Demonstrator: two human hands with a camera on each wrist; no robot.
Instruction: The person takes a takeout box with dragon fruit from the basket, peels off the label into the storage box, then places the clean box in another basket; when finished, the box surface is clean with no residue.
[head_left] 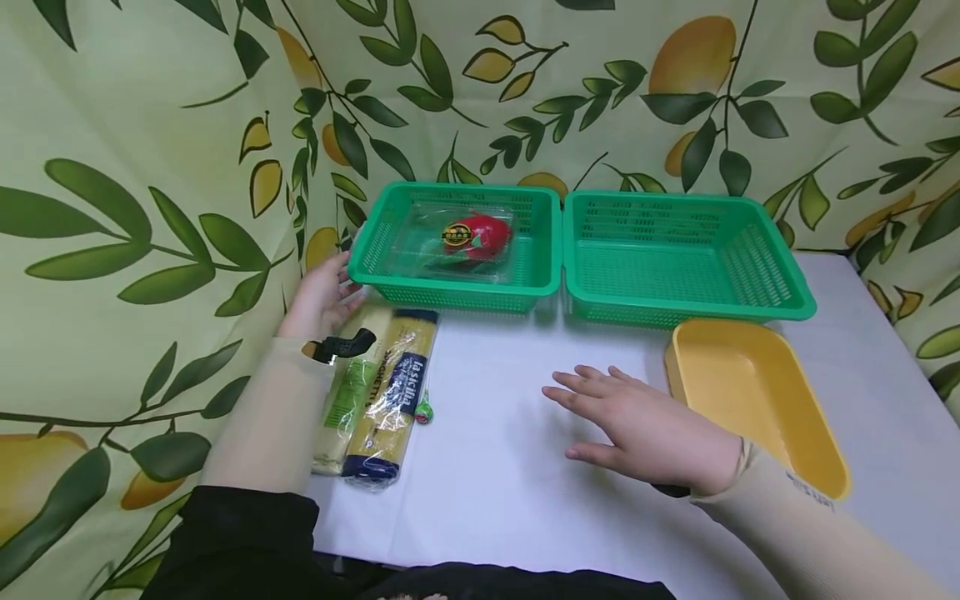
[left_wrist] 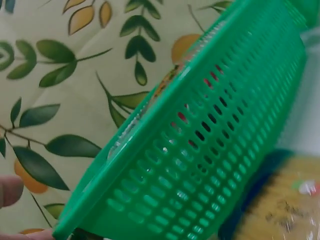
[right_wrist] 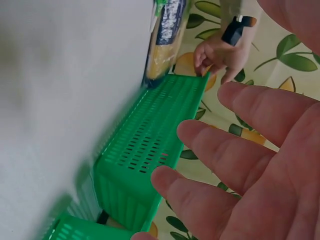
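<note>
In the head view my left hand (head_left: 322, 292) is at the left end of a green plastic basket (head_left: 457, 295). Its fingers are by the rim corner, and in the left wrist view the thumb (left_wrist: 10, 191) stands apart from the rim. Inside that basket lies a clear plastic box (head_left: 416, 237) holding a red item (head_left: 487, 237), perhaps a fruit, under a black and gold label. My right hand (head_left: 637, 425) hovers over the white table, fingers spread, holding nothing. Its fingers (right_wrist: 225, 150) fill much of the right wrist view.
A second green basket (head_left: 682, 312) adjoins the first on the right. A yellow tray (head_left: 757, 400) is beside my right forearm. Left of centre lie a spaghetti pack (head_left: 393, 396), a paler pack (head_left: 348, 408) and a green-wrapped lollipop (head_left: 423, 410). Leaf-patterned cloth (head_left: 480, 108) walls the table.
</note>
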